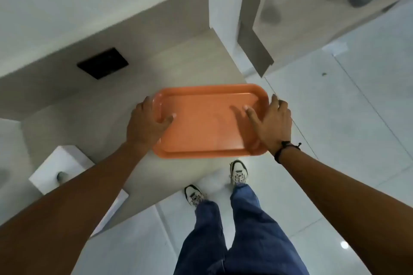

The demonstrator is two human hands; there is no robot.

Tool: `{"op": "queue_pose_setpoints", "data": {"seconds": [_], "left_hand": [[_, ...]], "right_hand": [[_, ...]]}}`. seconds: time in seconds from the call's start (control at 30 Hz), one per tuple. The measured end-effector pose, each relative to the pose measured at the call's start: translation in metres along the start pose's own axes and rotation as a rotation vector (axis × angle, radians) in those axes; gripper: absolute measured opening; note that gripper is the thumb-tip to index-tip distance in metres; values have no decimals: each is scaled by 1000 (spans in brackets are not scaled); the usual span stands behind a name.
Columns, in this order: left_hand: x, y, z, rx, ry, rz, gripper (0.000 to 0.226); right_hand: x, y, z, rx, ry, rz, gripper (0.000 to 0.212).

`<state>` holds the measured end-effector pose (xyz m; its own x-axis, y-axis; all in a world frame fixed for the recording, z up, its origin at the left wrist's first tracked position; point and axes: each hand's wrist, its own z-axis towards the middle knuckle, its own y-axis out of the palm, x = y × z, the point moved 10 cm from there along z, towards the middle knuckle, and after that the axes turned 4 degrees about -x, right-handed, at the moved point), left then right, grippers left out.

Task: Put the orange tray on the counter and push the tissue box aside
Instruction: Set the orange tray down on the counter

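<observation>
Over the counter (93, 118) edge, both hands – left (146, 126), right (271, 126) – clamped on empty orange tray (207, 125)

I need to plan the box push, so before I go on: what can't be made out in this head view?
- White rectangular tissue box: its near side is covered by the left forearm.
- Flat orange plastic tray: whether it rests on the beige counter or hangs just above is unclear.
- Both tray ends: hidden under the left hand and right hand.
- Objects at top right: blurred, cut by the frame edge.
</observation>
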<state>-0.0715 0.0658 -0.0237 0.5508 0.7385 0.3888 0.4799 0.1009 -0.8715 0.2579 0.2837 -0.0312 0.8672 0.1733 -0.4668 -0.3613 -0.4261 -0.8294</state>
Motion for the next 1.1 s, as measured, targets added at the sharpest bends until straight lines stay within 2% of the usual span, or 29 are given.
{"op": "queue_pose_setpoints", "data": {"seconds": [0.07,0.13,0.27,0.33,0.57,0.93,1.1], "left_hand": [[-10,9,3,-6,-85,-100,84],[-19,14,0,4,-158,-172,71],[-29,21,5,36,-208,-202,30],[-39,23,6,46,-259,-203,30],[-76,23,-10,119,-424,-371,33],[-160,-3,-28,240,-583,-455,42],[-190,-17,-23,303,-600,-513,51]], "right_hand": [[26,9,-3,4,149,88,102],[44,21,-8,-51,230,131,78],[57,29,-1,-33,275,204,34],[61,30,3,-26,292,198,24],[36,32,23,-45,226,156,25],[-79,78,77,-142,-7,114,21],[-124,101,95,-173,-76,74,27]]}}
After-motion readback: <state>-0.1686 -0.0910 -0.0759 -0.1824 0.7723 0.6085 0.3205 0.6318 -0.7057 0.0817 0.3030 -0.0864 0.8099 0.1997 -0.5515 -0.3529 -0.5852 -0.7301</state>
